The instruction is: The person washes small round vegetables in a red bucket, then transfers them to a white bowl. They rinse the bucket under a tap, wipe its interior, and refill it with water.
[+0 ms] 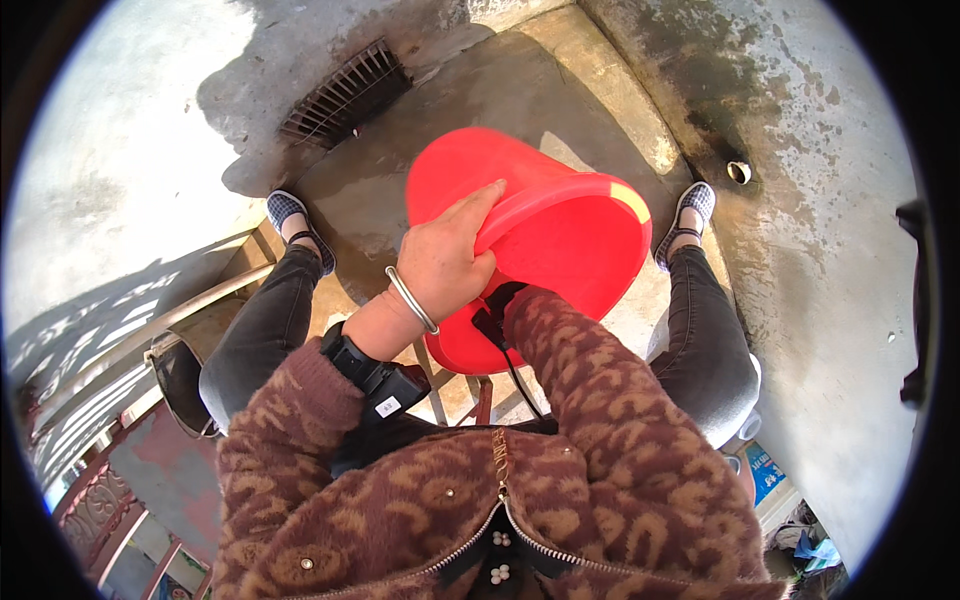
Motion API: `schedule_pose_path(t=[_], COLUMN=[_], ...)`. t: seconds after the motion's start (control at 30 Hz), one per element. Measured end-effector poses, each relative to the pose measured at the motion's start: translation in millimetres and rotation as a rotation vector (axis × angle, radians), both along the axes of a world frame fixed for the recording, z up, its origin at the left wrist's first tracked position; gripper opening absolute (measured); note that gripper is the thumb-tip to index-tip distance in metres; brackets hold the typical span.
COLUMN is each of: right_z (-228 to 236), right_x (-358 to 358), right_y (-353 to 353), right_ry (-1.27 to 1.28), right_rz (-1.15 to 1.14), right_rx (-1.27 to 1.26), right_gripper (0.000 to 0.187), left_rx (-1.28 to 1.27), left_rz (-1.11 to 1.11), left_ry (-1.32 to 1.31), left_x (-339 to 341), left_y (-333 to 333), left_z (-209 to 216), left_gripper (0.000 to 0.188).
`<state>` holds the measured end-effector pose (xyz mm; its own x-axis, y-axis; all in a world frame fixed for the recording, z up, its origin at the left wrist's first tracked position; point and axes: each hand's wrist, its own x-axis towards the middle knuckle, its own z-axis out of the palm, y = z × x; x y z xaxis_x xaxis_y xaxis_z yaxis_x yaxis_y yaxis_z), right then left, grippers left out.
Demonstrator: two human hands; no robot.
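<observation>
A red plastic bucket [575, 250] is tilted between my legs, its opening turned toward me and to the right. A yellow patch [630, 201] marks its rim. My left hand [448, 250] is closed over the rim on the near left side, fingers stretched along the outer wall and thumb toward the inside. My right forearm [570, 335] reaches to the bucket's opening below my left hand. A black strap [503, 297] with a cable circles that wrist. My right hand's fingers are hidden behind my left hand and the bucket.
A dark drain grate [350, 95] lies at the far left, by damp concrete. A short pipe end [738, 172] juts from the right wall. A rail [200, 300] and a reddish metal frame [110, 510] stand to my left. Blue packaging [765, 475] is at the lower right.
</observation>
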<state>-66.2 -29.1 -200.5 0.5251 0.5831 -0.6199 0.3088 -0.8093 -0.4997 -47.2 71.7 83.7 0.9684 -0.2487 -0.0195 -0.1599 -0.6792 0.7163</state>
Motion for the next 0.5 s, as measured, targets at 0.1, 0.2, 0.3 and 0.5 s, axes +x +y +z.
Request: schedule_pose_path(t=[0.1,0.2,0.3,0.5], right_z=[11,47,102,140], right_x=[-37,-56,-53,-6], right_y=[18,3,-62,-157], right_ry=[0.067,0.164,0.277,-0.502], right_rz=[0.014,-0.031,0.032,0.358], right_rx=[0.122,0.313,0.451,-0.378], right_gripper=[0.056,0.059,0.061,0.061], left_rx=[0.031,0.054,0.084,0.154], left_rz=[0.025,0.035,0.013,-0.011], left_ry=[-0.027,-0.067,0.006,0.002], left_x=[1,6,14,15], left_y=[0,2,4,-8], left_z=[-3,-5,-5,-1], left_gripper=[0.059,0.059,0.059,0.056])
